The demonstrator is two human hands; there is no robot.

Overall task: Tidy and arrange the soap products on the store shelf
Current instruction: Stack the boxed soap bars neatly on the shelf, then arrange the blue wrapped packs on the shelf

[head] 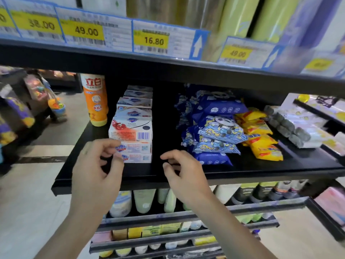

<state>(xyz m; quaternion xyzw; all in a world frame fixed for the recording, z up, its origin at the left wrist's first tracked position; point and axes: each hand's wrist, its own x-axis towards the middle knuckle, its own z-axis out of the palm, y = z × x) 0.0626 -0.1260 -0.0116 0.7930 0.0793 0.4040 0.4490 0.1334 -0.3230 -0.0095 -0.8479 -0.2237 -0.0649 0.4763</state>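
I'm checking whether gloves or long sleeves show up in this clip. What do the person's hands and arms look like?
Both the left hand and the right hand are bare, with no gloves. Both forearms are uncovered as far as the frame shows, so no sleeves are visible. A faint band may sit on one left finger, but it is too blurred to confirm.

1. An orange bottle (95,101) stands upright at the shelf's left end.
2. Blue panda-print packets (214,128) lie piled mid-shelf.
3. Yellow packets (261,139) sit just beside them.
4. Yellow price tags (151,40) line the edge above.
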